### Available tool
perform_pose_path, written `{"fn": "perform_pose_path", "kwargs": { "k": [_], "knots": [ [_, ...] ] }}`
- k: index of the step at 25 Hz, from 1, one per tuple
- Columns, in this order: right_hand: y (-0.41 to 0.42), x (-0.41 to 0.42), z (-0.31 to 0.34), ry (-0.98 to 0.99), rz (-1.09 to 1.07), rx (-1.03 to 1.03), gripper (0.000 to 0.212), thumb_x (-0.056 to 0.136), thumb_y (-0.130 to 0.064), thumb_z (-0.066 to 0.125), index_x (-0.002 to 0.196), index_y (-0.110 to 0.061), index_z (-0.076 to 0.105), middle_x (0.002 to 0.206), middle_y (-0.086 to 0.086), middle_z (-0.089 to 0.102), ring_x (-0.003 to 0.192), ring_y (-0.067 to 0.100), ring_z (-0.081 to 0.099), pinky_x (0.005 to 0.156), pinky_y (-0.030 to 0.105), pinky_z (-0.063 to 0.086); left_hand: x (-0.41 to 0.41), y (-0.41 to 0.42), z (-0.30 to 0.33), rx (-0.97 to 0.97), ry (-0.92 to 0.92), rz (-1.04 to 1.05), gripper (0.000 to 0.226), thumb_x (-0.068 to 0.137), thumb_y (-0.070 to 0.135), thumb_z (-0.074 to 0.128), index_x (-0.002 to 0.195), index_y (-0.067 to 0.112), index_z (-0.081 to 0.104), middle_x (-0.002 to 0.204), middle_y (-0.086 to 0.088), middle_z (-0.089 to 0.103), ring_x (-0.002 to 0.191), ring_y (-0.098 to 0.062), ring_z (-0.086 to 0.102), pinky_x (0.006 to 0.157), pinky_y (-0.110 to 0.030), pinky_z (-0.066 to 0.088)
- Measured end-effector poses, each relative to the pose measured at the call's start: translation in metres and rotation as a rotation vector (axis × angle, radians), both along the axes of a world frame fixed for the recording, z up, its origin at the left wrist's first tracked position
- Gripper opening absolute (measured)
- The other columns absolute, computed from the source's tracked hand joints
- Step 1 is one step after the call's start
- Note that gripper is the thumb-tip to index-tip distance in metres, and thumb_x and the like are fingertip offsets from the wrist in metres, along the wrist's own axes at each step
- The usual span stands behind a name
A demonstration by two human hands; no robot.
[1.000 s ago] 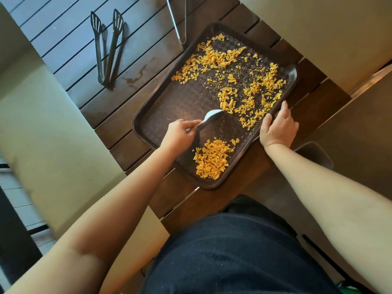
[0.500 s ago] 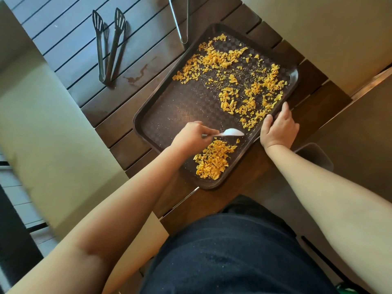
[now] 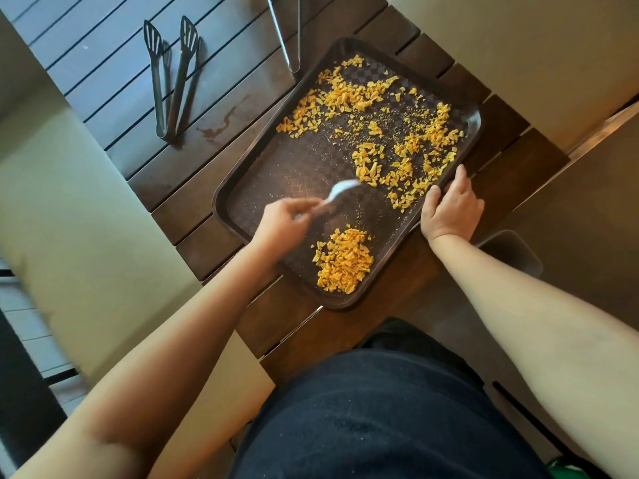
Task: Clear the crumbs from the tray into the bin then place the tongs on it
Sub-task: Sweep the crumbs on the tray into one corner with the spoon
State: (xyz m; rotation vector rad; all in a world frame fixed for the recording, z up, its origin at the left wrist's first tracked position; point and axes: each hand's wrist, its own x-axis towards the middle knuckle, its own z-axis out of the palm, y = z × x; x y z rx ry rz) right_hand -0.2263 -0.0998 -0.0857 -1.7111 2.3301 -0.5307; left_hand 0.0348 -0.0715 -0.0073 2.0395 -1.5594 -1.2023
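Left hand (image 3: 281, 221) grips a white spoon (image 3: 337, 193) over the brown tray (image 3: 242, 188); right hand (image 3: 449, 209) clamps the tray's edge. Crumb pile (image 3: 344, 261) between the hands, scattered crumbs (image 3: 380, 133) beyond. Black tongs (image 3: 171, 81) on table (image 3: 114, 63), far beyond left hand.

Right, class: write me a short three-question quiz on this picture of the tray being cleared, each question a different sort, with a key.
1. True or false: the black tongs lie on the tray.
2. Which hand holds the white spoon? A) left hand B) right hand C) neither
3. Fill in: the gathered pile of crumbs sits near the tray's ____ corner, nearer or farther from the person.

Key
1. False; they lie on the table, apart from the tray.
2. A; the right hand grips the tray's rim.
3. Nearer.
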Motion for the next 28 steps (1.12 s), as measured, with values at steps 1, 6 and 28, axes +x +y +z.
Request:
{"fn": "perform_pose_path", "kwargs": {
  "k": [1, 6, 28],
  "knots": [
    [0.0, 0.0, 0.0, 0.001, 0.001, -0.001, 0.062, 0.088, -0.04, 0.031, 0.138, -0.003, 0.033, 0.126, 0.018, 0.054, 0.107, 0.034, 0.056, 0.091, 0.042, 0.037, -0.002, -0.01, 0.0, -0.001, 0.027, 0.145, 0.029, 0.092, 0.013, 0.05, 0.114, 0.024, 0.065, 0.09, 0.004, 0.067, 0.044, 0.002, 0.044, 0.039, -0.011, 0.037],
    [0.0, 0.0, 0.0, -0.005, -0.004, 0.002, 0.062, 0.088, -0.04, 0.032, 0.138, -0.003, 0.033, 0.127, 0.018, 0.054, 0.107, 0.034, 0.056, 0.091, 0.042, 0.037, -0.011, -0.046, -0.004, -0.03, 0.042, 0.341, 0.033, 0.094, 0.009, 0.044, 0.123, 0.016, 0.059, 0.121, -0.003, 0.062, 0.092, -0.025, 0.065, 0.066, -0.023, 0.054],
    [0.001, 0.001, 0.002, 0.003, 0.001, 0.006, 0.062, 0.089, -0.038, 0.033, 0.138, -0.002, 0.033, 0.129, 0.019, 0.053, 0.107, 0.035, 0.056, 0.09, 0.042, 0.037, -0.011, -0.026, -0.006, 0.173, 0.03, 0.001, 0.029, 0.093, 0.015, 0.049, 0.112, 0.03, 0.065, 0.086, 0.009, 0.063, 0.038, 0.0, 0.038, 0.035, -0.011, 0.034]
  ]
}}
